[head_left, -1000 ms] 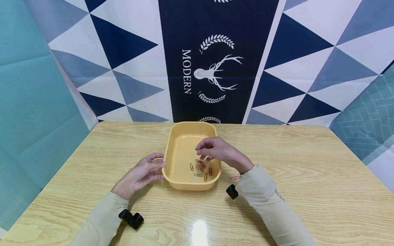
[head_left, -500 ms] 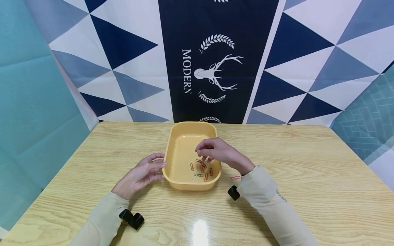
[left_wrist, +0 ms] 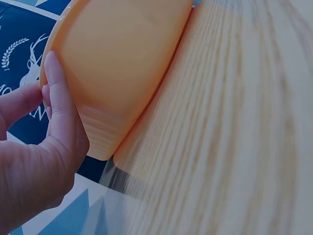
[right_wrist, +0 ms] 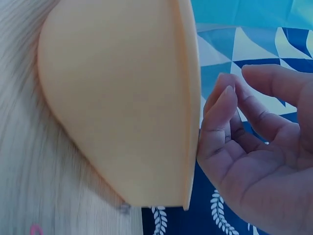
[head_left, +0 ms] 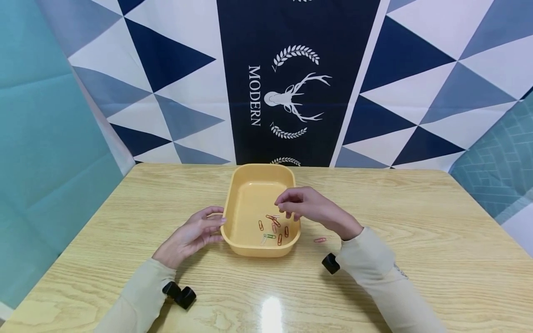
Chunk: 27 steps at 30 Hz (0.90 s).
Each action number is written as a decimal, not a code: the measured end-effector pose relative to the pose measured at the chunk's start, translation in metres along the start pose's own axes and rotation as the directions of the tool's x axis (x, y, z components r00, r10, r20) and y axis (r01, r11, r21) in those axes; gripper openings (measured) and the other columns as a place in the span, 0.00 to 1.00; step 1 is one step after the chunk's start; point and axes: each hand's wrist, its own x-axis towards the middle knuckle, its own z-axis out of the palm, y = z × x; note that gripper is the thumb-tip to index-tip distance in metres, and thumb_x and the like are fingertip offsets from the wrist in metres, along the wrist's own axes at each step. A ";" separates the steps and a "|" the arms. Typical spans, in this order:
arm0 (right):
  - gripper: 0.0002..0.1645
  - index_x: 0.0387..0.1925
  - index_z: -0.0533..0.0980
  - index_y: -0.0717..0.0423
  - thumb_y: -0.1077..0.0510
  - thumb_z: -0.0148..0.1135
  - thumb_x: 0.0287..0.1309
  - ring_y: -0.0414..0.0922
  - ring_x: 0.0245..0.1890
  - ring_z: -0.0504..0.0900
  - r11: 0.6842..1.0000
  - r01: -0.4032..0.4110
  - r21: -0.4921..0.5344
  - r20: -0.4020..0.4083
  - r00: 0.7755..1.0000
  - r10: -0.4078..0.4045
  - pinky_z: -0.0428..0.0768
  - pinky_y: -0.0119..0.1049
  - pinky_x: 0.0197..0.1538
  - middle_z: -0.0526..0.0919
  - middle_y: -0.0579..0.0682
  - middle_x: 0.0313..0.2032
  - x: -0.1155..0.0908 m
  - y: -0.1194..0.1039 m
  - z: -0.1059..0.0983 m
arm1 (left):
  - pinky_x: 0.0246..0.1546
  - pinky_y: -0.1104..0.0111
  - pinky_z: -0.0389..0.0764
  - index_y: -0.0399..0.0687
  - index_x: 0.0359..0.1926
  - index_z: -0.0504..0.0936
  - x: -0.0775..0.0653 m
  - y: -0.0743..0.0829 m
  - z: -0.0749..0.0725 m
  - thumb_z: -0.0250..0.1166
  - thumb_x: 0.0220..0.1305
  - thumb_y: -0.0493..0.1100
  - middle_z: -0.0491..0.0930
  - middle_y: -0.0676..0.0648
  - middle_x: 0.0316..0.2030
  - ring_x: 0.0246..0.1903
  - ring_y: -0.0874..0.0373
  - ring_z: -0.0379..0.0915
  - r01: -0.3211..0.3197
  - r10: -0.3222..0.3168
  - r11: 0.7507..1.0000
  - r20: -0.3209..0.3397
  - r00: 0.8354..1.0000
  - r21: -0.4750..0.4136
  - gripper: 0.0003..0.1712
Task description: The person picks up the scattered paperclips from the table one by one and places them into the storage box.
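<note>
A yellow-orange plastic tray (head_left: 260, 252) stands on the table. Near its front end lie several paper clips: red ones (head_left: 280, 239), a green one (head_left: 271, 236), a pink one (head_left: 274, 228) and pale ones (head_left: 263, 239). My left hand (head_left: 189, 238) pinches the tray's left rim, thumb and finger on opposite sides of it in the left wrist view. Over the tray's right edge hovers my right hand (head_left: 310, 206), its fingers loosely bent with nothing between them. From the right wrist, the tray's outer wall (right_wrist: 117, 107) hides the clips.
One pink paper clip (head_left: 320, 240) lies on the wooden table (head_left: 408, 222), right of the tray. A patterned cloth (head_left: 183, 83) hangs behind the table's back edge. Black camera pieces (head_left: 331, 263) are worn at both wrists.
My right hand has moved right, from above the tray's middle to its right edge. A pale clip now shows beside the red ones. The left hand keeps its place at the rim.
</note>
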 end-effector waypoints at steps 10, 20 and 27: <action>0.14 0.46 0.75 0.69 0.59 0.58 0.66 0.49 0.33 0.76 1.000 -0.001 0.008 0.004 1.000 0.001 0.80 0.40 0.38 0.79 0.59 0.36 -0.015 0.019 -0.012 | 0.33 0.70 0.84 0.32 0.59 0.57 0.000 0.000 0.000 0.54 0.68 0.29 0.76 0.40 0.42 0.35 0.54 0.79 -0.004 0.004 1.000 0.012 1.000 -0.006 0.23; 0.13 0.44 0.75 0.68 0.60 0.58 0.66 0.55 0.32 0.76 0.999 -0.013 -0.044 -0.001 1.000 0.013 0.80 0.44 0.37 0.78 0.62 0.33 -0.029 0.039 -0.028 | 0.34 0.69 0.84 0.30 0.60 0.56 0.000 -0.001 -0.001 0.55 0.68 0.29 0.76 0.40 0.42 0.35 0.54 0.79 -0.004 0.004 1.000 0.008 1.000 -0.002 0.24; 0.14 0.45 0.74 0.71 0.61 0.60 0.64 0.50 0.30 0.77 0.998 -0.030 -0.057 -0.014 0.999 0.030 0.80 0.38 0.35 0.78 0.56 0.32 -0.040 0.049 -0.041 | 0.35 0.68 0.84 0.31 0.60 0.58 0.000 0.000 -0.002 0.55 0.68 0.30 0.77 0.40 0.42 0.36 0.54 0.80 -0.004 0.004 1.000 0.003 1.000 0.022 0.23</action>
